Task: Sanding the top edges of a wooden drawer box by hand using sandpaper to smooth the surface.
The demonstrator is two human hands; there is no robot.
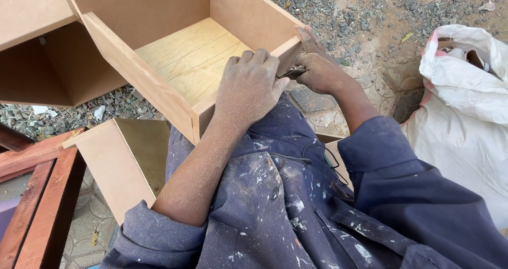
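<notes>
Head view: the left hand (248, 86) presses flat, fingers spread, on the near edge of an open wooden box (180, 52) resting on the person's lap. Right hand (317, 70) has its grip clamped on a small dark tool (292, 73) at the box's corner, beside a white sack (465, 105).

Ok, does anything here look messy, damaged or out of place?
Nothing looks damaged. The wooden drawer box sits tilted on the person's lap, steadied by the left hand, while the right hand works at its near corner. Both hands are dusted with sawdust, and the blue coverall is flecked with paint.
</notes>
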